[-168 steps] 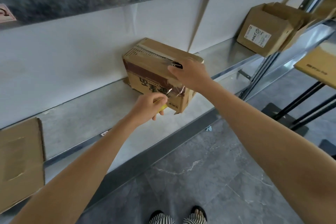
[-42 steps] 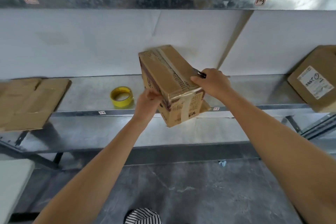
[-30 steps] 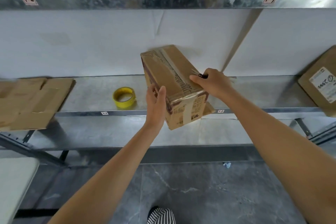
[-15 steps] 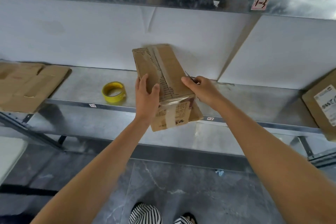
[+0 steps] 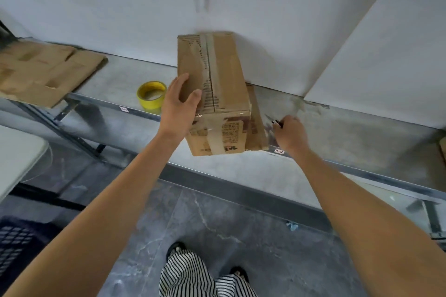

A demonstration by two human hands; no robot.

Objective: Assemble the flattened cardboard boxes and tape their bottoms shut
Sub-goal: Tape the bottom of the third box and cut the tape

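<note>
The flattened cardboard [image 5: 45, 72] waits at the box's nine o'clock, far along the shelf [image 5: 350, 132], not yet opened up. Nearer, also toward nine o'clock, the yellow tape roll [image 5: 151, 94] lies on the shelf just beside the left wrist, touched by nobody.

The left grip [image 5: 179, 106] stays where it was half a second ago. It lies spread on the top left edge of the box [image 5: 214, 89], fingers straight and apart, pressing and not clutching. The box now stands on the shelf with its far end toward the wall, no longer tilted between two hands. Its taped seam faces up, and the tape runs over the near end.

The real change is on the right. The right grip [image 5: 290, 136] has let go of the box's right edge and dropped to its four o'clock, low over the shelf. Its fingers are curled together round a small dark tool [image 5: 277, 123], which I cannot identify for certain.

I take this to mean the bottom of this box is sealed and the tape has been cut. The likely next job is to set the box aside and fetch the flat cardboard.
</note>
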